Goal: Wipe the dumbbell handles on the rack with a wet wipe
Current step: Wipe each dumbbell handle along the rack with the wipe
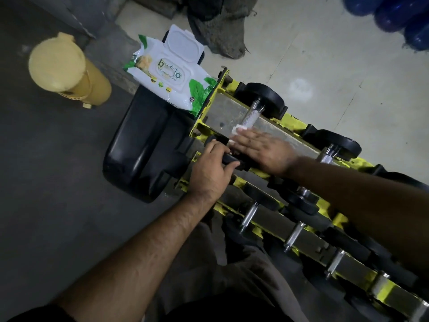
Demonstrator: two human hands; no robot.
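Two hands are working at the near end of the yellow rack (293, 119), close together but not touching. The left hand (212, 167) is curling its fingers and thumb round the black end of a dumbbell (232, 159), gripping it. The right hand (260, 151) is lying flat with straight fingers, pressing a white wet wipe (238, 130) down onto that dumbbell's handle; only a crumpled corner of the wipe is showing past the fingertips. The knurled steel handle (250, 116) is running up from under the wipe to a round black weight (267, 98) on the far rail.

One open pack of wipes (167, 75) (white and green, lid flipped up) is lying on a glossy black moulded seat (139, 149) just beside the rack's end. One yellow cylindrical bin (67, 70) is standing well apart on the grey floor.

On the rack, about six chrome handles are showing in all, though the dim lower tier is making the count uncertain. The rack's paint is chipped, and its flat shelf is a dull, scuffed grey.
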